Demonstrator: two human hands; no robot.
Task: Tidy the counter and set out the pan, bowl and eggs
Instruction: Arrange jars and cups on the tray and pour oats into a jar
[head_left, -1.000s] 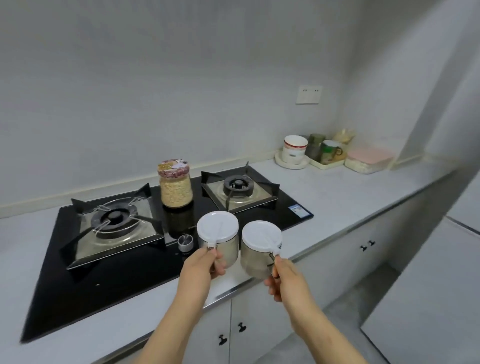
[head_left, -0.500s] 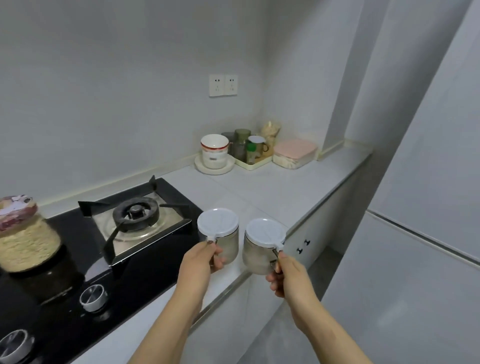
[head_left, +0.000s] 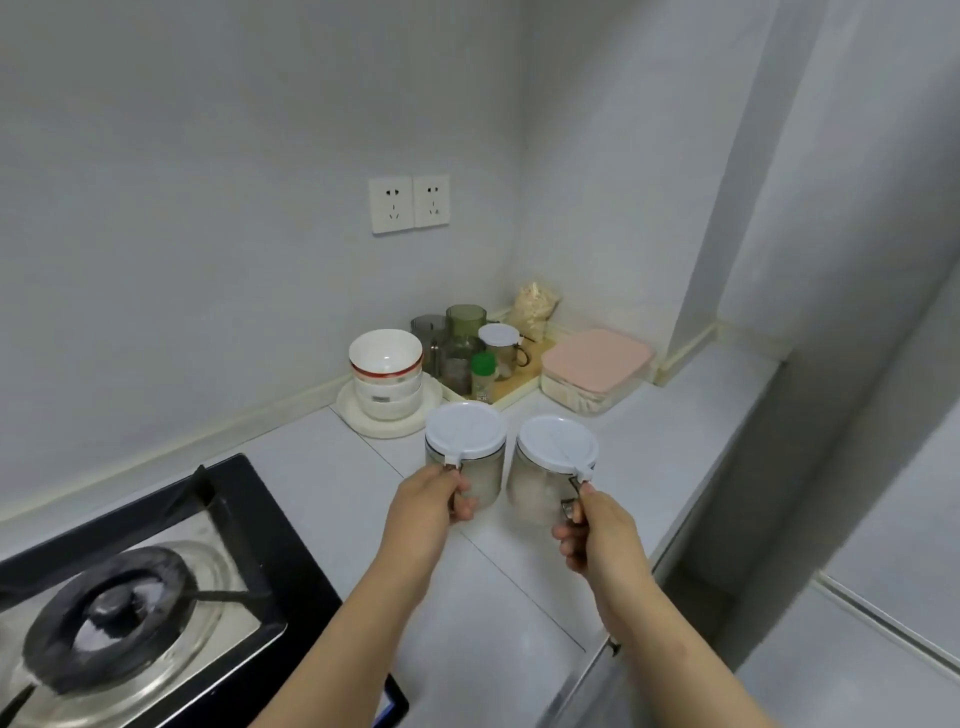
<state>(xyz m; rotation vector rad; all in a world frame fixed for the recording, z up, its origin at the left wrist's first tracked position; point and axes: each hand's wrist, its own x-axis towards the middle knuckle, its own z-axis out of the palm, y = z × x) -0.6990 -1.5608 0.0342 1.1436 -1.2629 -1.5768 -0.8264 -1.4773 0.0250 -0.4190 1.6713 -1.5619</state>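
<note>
The counter (head_left: 675, 441) fills most of my view, a pale run ending in a corner, and I judge the tidying is only partly done. The hob (head_left: 298, 587) sits at my lower left with nothing on the one burner I can see. No pan shows anywhere in this view, and no eggs either, so I take both to be still to fetch.

In the far corner a pink-lidded box (head_left: 597, 361) stands just beside a tray (head_left: 519, 391) crowded with glasses and small bottles. Left of the tray, stacked white bowls (head_left: 385, 364) with a red rim rest on a round plate against the back wall. So a bowl is on hand, but I would not call it set out yet.

I am carrying two lidded jars toward that corner. The left jar (head_left: 466, 434) hangs from my left hand (head_left: 428, 506), fingers curled round its handle. The right jar (head_left: 557, 448) hangs from my right hand (head_left: 605, 540), which grips its handle the same way. I read both jars as lifted off the surface, near the tray, not yet put down.
</note>
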